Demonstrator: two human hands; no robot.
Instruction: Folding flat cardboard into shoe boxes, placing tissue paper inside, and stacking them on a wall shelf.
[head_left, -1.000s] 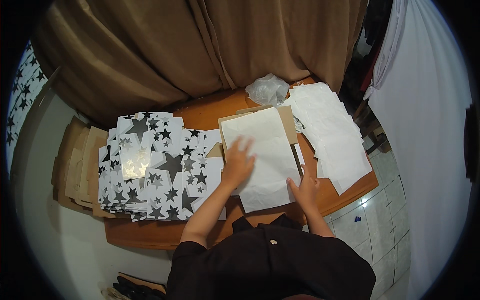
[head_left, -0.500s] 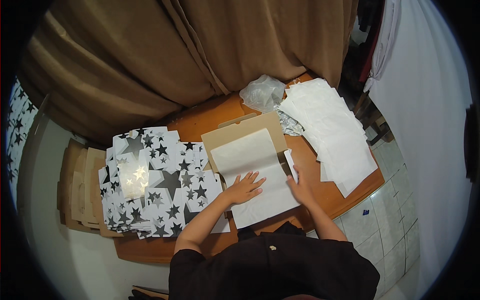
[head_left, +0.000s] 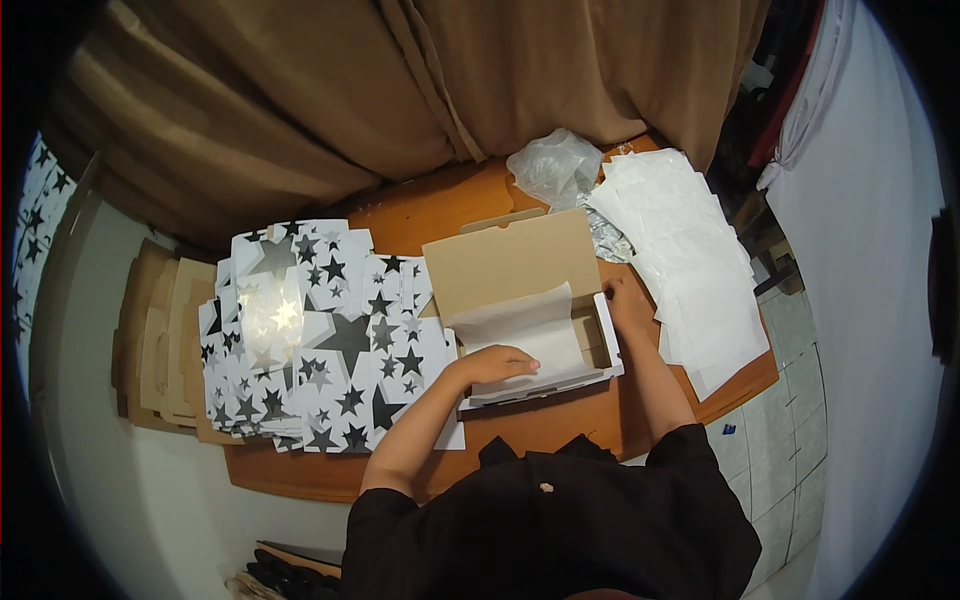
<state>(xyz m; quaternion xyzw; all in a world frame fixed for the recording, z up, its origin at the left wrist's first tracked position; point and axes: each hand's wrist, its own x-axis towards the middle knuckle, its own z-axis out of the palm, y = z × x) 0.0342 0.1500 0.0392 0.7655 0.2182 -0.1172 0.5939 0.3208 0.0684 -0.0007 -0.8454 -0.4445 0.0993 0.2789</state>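
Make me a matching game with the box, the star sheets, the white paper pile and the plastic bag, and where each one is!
Things:
1. box
2. star sheets
3. paper pile
4. plastic bag

Places:
A. far edge of the table, by the curtain
B. to the person's left
C. to the person's right
D. in the middle, under both hands

Pairs: 1-D, 2-B, 3-C, 4-A

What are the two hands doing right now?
Left hand: open, flat on the white paper in the box.
Right hand: on the box's right wall; grip cannot be told.
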